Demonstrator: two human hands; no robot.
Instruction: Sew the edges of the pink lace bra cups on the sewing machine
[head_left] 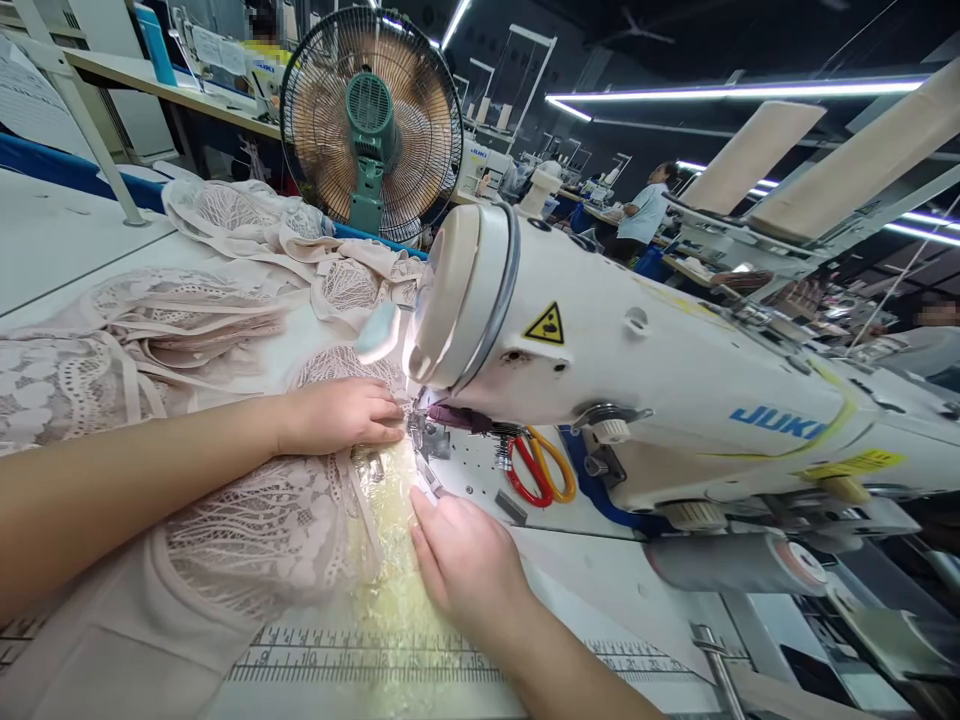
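My left hand (341, 415) lies flat on pale pink lace fabric (262, 520), fingertips close to the presser foot (420, 432) of a white JUKI sewing machine (637, 370). My right hand (465, 560) rests palm down on the table in front of the needle, fingers pressing the fabric's edge over a shiny, yellowed patch of the table. Neither hand grips anything; both press the fabric flat.
More pink lace pieces (247, 240) are piled at the back left. Red and orange scissors (536, 470) lie under the machine arm. A green fan (371, 120) stands behind. A ruler strip (360, 660) runs along the table's front. A person (645, 215) sits far back.
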